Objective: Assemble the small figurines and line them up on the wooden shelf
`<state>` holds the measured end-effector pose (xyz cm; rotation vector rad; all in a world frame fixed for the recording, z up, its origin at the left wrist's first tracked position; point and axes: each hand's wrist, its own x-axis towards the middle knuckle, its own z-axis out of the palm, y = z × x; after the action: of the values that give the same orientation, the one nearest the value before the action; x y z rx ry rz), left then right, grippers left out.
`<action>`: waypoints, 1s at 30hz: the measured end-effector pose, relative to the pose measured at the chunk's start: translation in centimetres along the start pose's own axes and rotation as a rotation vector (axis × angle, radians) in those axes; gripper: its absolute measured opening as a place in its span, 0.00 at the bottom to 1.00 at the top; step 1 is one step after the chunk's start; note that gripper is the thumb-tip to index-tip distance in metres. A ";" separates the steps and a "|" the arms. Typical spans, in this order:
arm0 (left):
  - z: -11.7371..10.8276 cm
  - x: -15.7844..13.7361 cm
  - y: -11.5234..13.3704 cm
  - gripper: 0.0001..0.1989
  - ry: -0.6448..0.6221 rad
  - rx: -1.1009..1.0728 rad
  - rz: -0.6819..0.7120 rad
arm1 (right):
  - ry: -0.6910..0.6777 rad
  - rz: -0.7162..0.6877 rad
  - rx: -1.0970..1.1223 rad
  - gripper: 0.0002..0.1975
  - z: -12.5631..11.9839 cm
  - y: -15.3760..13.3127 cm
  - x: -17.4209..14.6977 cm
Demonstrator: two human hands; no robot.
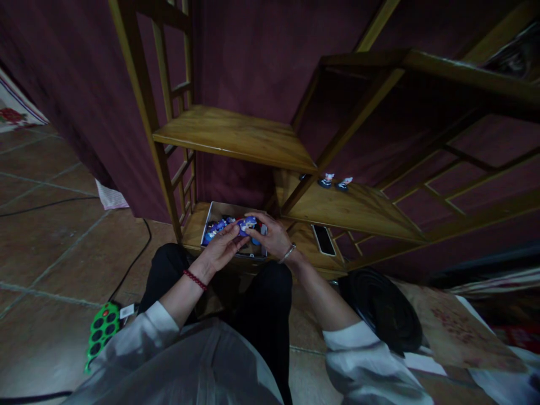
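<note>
Between both hands, just above an open cardboard box (216, 211), is a small blue-and-white figurine (247, 224). My left hand (224, 245) pinches its lower left side, with the thumb on top. From the right, my right hand (272, 233) grips the same figurine between thumb and fingers. Inside the box lie more colourful figurines (216, 229), mostly blue and purple, partly covered by my hands. The held figurine's finer details are too small to make out.
Two small figurines stand on a middle shelf (358, 208) to the right. A phone (324, 240) lies on the lower shelf. Wooden uprights and an upper shelf (236, 135) surround the box. A green power strip (103, 326) with a cable is on the tiled floor; a black round object (382, 309) sits at right.
</note>
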<state>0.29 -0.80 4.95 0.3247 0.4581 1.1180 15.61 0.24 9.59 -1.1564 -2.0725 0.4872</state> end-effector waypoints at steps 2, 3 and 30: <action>0.0 0.0 0.0 0.08 0.003 0.005 -0.005 | 0.005 0.021 0.016 0.15 0.2 0.2 -0.1; 0.0 -0.1 0.0 0.07 0.008 0.001 -0.008 | 0.004 0.027 0.022 0.15 0.3 0.2 -0.2; 2.7 0.0 -1.5 0.03 0.054 0.040 -0.080 | 0.181 0.109 0.103 0.13 -0.5 1.5 -2.7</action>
<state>2.81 -1.46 6.64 0.3089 0.5374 1.0432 17.83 -1.29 7.95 -1.2108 -1.8164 0.5146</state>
